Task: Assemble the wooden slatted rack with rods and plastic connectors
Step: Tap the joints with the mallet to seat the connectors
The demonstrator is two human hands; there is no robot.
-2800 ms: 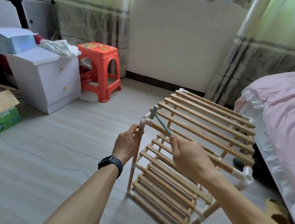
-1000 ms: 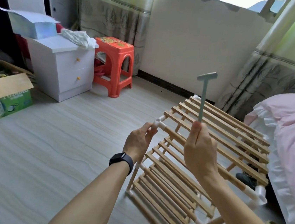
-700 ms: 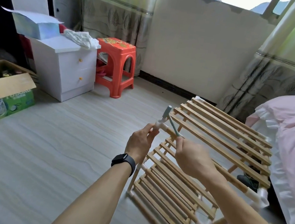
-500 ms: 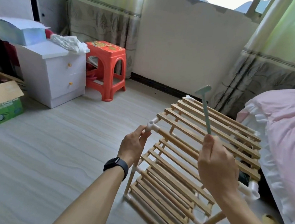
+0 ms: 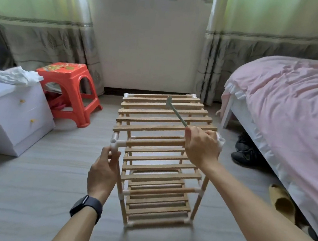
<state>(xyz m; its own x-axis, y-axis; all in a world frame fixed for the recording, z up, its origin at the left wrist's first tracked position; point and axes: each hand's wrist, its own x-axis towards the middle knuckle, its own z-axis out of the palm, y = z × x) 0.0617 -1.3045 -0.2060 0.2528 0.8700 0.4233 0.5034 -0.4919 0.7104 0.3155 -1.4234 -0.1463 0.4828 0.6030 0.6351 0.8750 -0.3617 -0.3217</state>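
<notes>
Grey bedroom floor, with the rack standing on it

We look down on the wooden slatted rack [image 5: 161, 124], which stands upright on the grey floor [image 5: 26, 194], its top slats running away from us toward the wall under the window. Our left hand [image 5: 102, 171], with a dark watch [image 5: 86, 207] on its wrist, curls round the upright rod just below the white plastic connector [image 5: 114, 145] at the rack's near left top corner. Our right hand [image 5: 201, 145] is closed round the handle of a small pale green hammer [image 5: 175, 110] at the rack's near right top corner. The hammer's head is raised over the top slats and leans toward the rack's far end. Left of the rack stand an orange stool [image 5: 69, 82] and a white cabinet [image 5: 11, 119]. Right of it lie dark shoes [image 5: 247, 152] and a pink-covered bed [image 5: 294, 108]
</notes>
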